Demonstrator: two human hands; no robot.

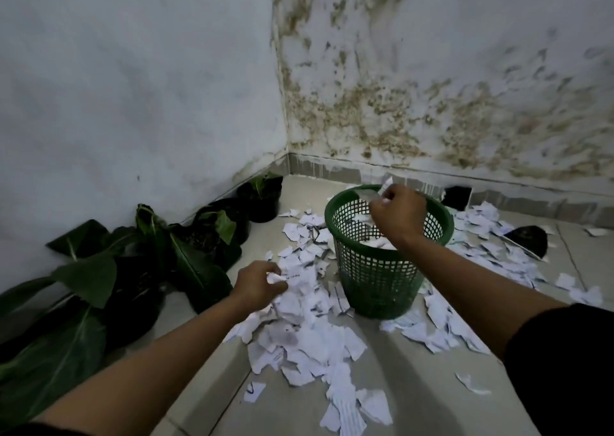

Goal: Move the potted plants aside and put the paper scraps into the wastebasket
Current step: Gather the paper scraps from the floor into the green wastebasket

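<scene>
A green mesh wastebasket [375, 279] stands on the tiled floor near the room corner, with white paper inside. My right hand [397, 213] hovers over its rim, fingers curled round white paper scraps [382, 191]. My left hand [259, 284] is down at the floor left of the basket, pinching scraps from the heap of torn paper [309, 329]. More scraps lie to the basket's right [491, 246]. Several potted plants [146, 269] in black pots line the left wall.
Two stained walls meet in the corner behind the basket. A black pot [262, 199] stands nearest the corner. A dark object [528, 239] lies among scraps at the right, and a dark opening [457, 196] shows at the right wall's base.
</scene>
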